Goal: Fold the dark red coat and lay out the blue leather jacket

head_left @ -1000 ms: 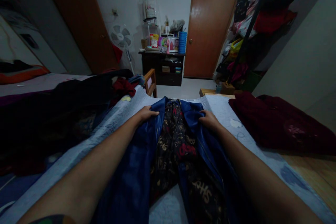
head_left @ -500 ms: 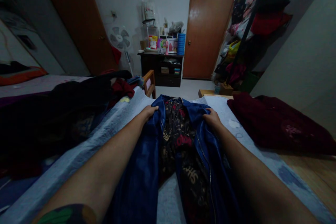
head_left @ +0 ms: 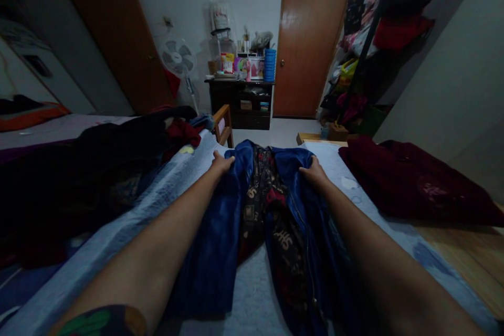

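Observation:
A shiny blue jacket [head_left: 210, 252] lies spread open on a pale blue bed cover [head_left: 252, 294], its dark patterned lining [head_left: 275, 210] showing between the two front halves. At its upper left shoulder, my left hand [head_left: 222, 161] pinches the blue fabric, thumb raised. My right hand [head_left: 314, 170] grips the opposite shoulder, fingers closed on the cloth. A zipper runs down the right front half.
A heap of dark clothes [head_left: 98, 168] covers the left side. A folded maroon cloth [head_left: 413, 184] rests at the right. Beyond the bed are a wooden chair [head_left: 223, 126], a fan [head_left: 179, 58] and a dark cabinet [head_left: 240, 105].
Both front halves of the jacket have shifted slightly inward at the collar, narrowing the lining's opening there. The left front's lower edge now shows on the bed. My hands still hold the shoulders.

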